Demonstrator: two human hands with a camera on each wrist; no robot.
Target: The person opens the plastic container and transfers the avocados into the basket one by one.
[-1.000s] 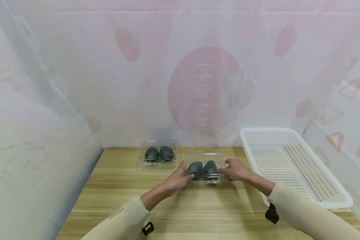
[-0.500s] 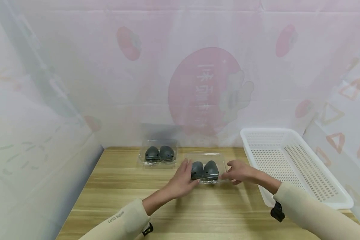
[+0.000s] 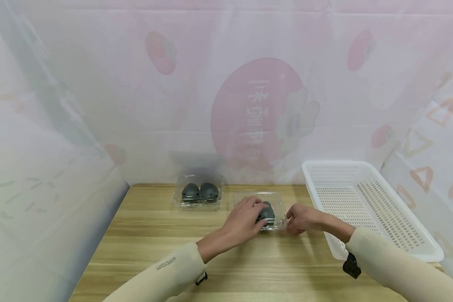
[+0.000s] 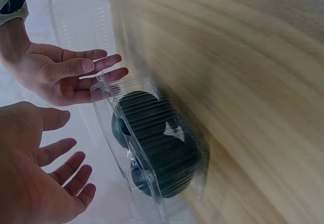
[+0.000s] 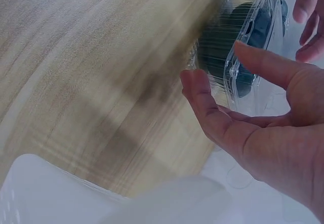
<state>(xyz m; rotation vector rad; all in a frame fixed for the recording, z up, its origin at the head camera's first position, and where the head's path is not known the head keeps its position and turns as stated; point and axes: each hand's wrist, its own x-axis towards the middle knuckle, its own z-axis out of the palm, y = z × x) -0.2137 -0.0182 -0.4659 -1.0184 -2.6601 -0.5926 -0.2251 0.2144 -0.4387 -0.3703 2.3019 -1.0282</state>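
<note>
A clear plastic clamshell box with two dark grey-green egg-shaped things inside stands on the wooden table in front of me. In the head view my left hand is over the box's left half and covers one of the dark things. Seen from the left wrist, its fingers are spread loosely and apart from the box. My right hand is by the box's right end. In the right wrist view its thumb overlaps the box rim and its fingers are bent loosely alongside, a gap between them.
Behind and to the left is a second clear clamshell box with two similar dark things. A white perforated plastic basket occupies the right of the table. A pink-and-white printed cloth hangs behind the table and along its sides.
My left hand has let go of the box's left end and moved right, over its left half. The right hand has eased its pinch and shifted slightly right. The box has stayed put.
</note>
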